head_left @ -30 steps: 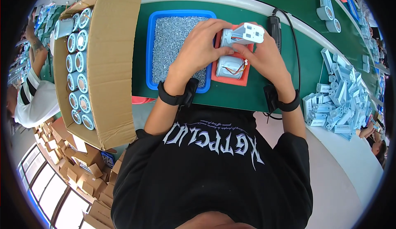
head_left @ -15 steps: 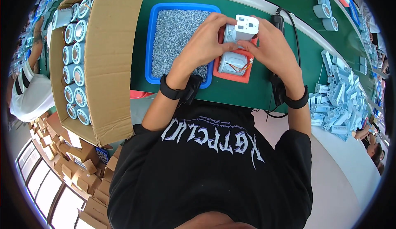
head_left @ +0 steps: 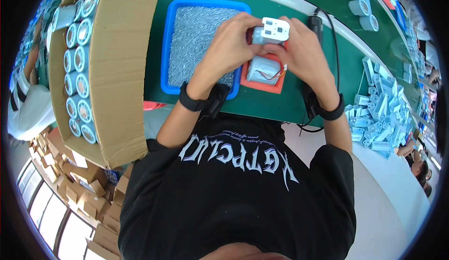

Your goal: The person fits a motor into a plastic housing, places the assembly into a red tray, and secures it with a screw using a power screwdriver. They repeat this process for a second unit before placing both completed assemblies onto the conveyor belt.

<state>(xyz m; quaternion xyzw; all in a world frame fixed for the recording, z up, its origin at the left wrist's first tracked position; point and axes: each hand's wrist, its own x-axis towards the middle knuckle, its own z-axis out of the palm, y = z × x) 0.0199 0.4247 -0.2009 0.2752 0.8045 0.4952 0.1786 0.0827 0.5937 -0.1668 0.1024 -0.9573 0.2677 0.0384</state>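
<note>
Between both hands is a light-blue plastic housing [head_left: 276, 29], its pale end face with square openings turned up toward me. My left hand [head_left: 231, 44] grips its left side with thumb and fingers. From the right, my right hand [head_left: 306, 49] closes round the same part, its thumb near the left one. Just below them a light-blue cylinder [head_left: 262, 69] with thin coloured wires [head_left: 276, 76] and a small white connector lies in a red block-shaped holder [head_left: 262, 86]. The hands hide much of the holder's far part and the lower side of the housing.
Left of the hands stands a blue tray [head_left: 164, 68] full of small metal screws. A tall cardboard box [head_left: 124, 73] holds several blue cylinders [head_left: 83, 58]. A black corded tool [head_left: 315, 25] lies right; farther right is a heap of blue plastic parts [head_left: 381, 115]. Another person [head_left: 30, 105] works far left.
The housing has tilted slightly and shifted a little left, with both hands still on it. The whole view has shifted slightly.
</note>
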